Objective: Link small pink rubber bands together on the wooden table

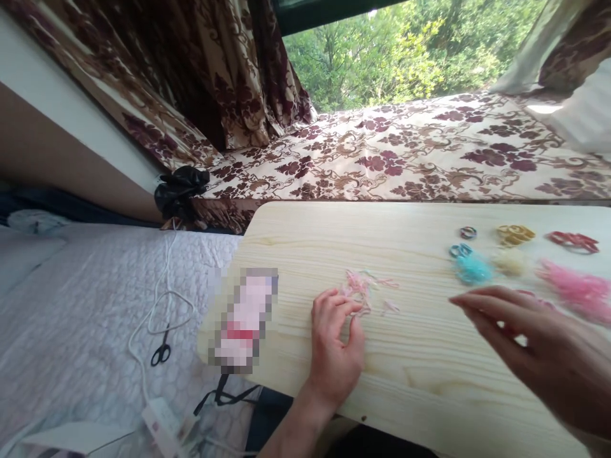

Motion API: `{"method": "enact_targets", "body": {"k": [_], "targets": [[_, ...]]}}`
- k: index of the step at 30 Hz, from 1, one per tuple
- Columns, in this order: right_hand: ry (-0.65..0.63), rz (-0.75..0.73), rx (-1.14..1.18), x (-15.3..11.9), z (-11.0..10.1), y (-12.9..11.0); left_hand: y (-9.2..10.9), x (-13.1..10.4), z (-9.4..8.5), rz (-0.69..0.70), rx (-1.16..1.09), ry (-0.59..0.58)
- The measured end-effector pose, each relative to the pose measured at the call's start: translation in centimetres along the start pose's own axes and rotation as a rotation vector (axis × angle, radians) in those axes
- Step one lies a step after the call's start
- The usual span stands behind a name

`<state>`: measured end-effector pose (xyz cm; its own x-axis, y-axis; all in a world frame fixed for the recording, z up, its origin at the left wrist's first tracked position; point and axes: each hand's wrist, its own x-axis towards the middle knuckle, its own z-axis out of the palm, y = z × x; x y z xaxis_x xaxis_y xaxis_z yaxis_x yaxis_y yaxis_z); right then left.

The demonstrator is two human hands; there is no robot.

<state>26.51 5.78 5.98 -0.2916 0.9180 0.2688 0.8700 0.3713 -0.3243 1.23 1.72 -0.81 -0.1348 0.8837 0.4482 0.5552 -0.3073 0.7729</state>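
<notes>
My left hand (pixel 337 340) rests on the wooden table with curved fingers and the thumb apart. Its fingertips touch the near left edge of a loose pile of thin pink and pale bands (pixel 360 283); a few more pale strands (pixel 390 307) lie just right of it. Over the table's right side, my right hand (pixel 534 337) is raised, slightly blurred, its fingertips pinched together toward the left. Whatever may be between them is too small to make out. Behind it lie a turquoise clump of small bands (pixel 473 270), a cream clump (pixel 510 261) and a pink clump (pixel 580 289), partly hidden by the hand.
Along the table's (pixel 296 235) far right are blue rings (pixel 461 250), a dark multicoloured ring (pixel 468 233), yellow bands (pixel 515 235) and red bands (pixel 573 241). A blurred-out pink object (pixel 245 318) lies at the left edge. Scissors (pixel 161 353) and a white cable lie on the bed.
</notes>
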Motion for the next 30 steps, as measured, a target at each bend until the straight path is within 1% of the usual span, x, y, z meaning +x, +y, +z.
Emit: {"method": "enact_targets", "body": {"k": [2,4,7,10,14,16,22,24,26,28,30], "targets": [[-0.055,-0.107,0.085,0.6,2.1,-2.6,-0.1,0.0,0.0,0.003,-0.005,0.0],[-0.1,-0.154,0.124,1.2,4.0,-4.0,0.0,0.0,0.0,-0.003,-0.011,-0.003],[-0.141,-0.165,0.113,1.9,5.7,-4.8,0.1,0.0,-0.1,-0.02,-0.015,-0.012],[-0.186,-0.159,0.084,2.4,6.7,-5.3,0.3,0.0,-0.1,-0.033,-0.017,-0.014],[-0.282,-0.15,0.057,3.0,7.3,-5.9,0.3,0.0,-0.1,-0.03,-0.021,-0.017],[-0.302,-0.14,0.037,3.2,7.3,-5.7,0.3,0.0,-0.1,-0.033,-0.018,-0.015],[-0.217,-0.118,-0.014,3.0,6.9,-4.5,0.3,0.0,-0.1,-0.033,-0.017,-0.011],[-0.223,-0.139,0.016,2.9,7.0,-4.6,0.3,0.0,-0.1,-0.031,-0.014,-0.015],[-0.258,-0.16,0.048,2.9,7.1,-4.8,0.3,0.0,-0.1,-0.033,-0.009,-0.017],[-0.282,-0.156,0.038,3.0,7.2,-4.9,0.3,0.0,-0.1,-0.035,-0.009,-0.015],[-0.264,-0.13,0.0,3.1,7.2,-4.8,0.3,0.0,-0.1,-0.034,-0.015,-0.012]]}}
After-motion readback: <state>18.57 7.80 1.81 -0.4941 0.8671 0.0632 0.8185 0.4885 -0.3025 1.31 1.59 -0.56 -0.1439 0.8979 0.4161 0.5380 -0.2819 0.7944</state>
